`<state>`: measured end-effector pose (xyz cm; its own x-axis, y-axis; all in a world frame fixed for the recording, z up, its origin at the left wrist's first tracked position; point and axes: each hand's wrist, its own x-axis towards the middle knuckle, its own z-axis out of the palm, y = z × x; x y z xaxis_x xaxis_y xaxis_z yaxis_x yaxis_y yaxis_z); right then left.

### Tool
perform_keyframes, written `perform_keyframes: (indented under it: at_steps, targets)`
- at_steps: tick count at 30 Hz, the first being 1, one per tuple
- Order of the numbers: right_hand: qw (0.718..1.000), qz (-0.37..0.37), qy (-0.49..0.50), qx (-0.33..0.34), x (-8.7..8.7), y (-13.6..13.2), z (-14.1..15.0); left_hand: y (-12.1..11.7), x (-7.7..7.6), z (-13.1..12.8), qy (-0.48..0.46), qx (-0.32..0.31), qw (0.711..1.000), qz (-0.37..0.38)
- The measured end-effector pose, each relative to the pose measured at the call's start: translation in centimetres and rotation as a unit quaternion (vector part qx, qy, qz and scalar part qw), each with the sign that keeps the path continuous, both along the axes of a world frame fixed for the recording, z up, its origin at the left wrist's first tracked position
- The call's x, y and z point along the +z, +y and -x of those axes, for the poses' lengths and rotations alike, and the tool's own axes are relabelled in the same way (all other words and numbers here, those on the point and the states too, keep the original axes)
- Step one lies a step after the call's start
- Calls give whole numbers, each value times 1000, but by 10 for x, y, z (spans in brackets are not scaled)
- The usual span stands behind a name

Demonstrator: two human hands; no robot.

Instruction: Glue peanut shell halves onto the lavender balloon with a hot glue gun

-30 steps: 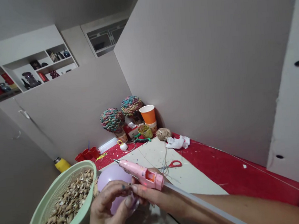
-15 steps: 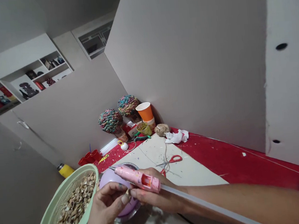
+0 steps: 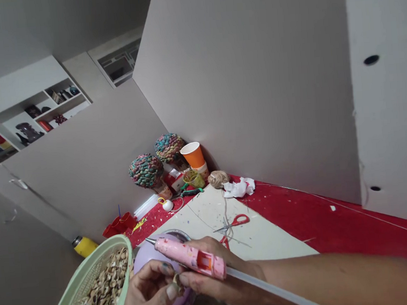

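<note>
My right hand [image 3: 235, 281] is wrapped round a pink hot glue gun [image 3: 178, 254], its metal nozzle pointing left and a long translucent glue stick [image 3: 270, 288] running out of its back. Between the thumb and fingers of my left hand [image 3: 146, 291] is a small brown nut shell [image 3: 179, 282], mostly covered by the fingertips. My right thumb tip meets that shell too. Behind and below both hands sits a purple balloon [image 3: 144, 258] in a round bowl, partly hidden. To the left, a pale green basket [image 3: 88, 260] holds many similar shells [image 3: 104, 287].
Red-handled scissors [image 3: 239, 220] lie on the pale board, with a twine ball [image 3: 219, 179] and crumpled tissue [image 3: 239, 187] beyond. Two shell-covered ball trees [image 3: 146, 170], an orange paper cup [image 3: 193, 155] and red cups [image 3: 119, 224] stand by the wall. A yellow bottle [image 3: 85, 247] is behind the basket.
The view has shifted slightly, so the background sits a little further left. Both hands appear slightly lower, still with the glue gun and the nut shell.
</note>
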<state>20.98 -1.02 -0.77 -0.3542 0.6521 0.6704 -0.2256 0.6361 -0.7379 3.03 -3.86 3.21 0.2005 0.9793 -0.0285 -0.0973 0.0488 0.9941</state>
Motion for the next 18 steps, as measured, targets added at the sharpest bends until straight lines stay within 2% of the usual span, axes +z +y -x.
perform_keyframes:
  at_steps: [4, 9, 18]
  targets:
    - [1000, -30, -4, 2, -4, 0, 0, -3, 0, 6, 13, 6, 1000, 16]
    - [998, -54, -18, 29, -3, -1, -1, -7, 2, 9, 24, -36, 999, 32]
    - [997, -64, -43, -1, -4, 0, -1, -17, 10, -3, 73, 15, 997, -10]
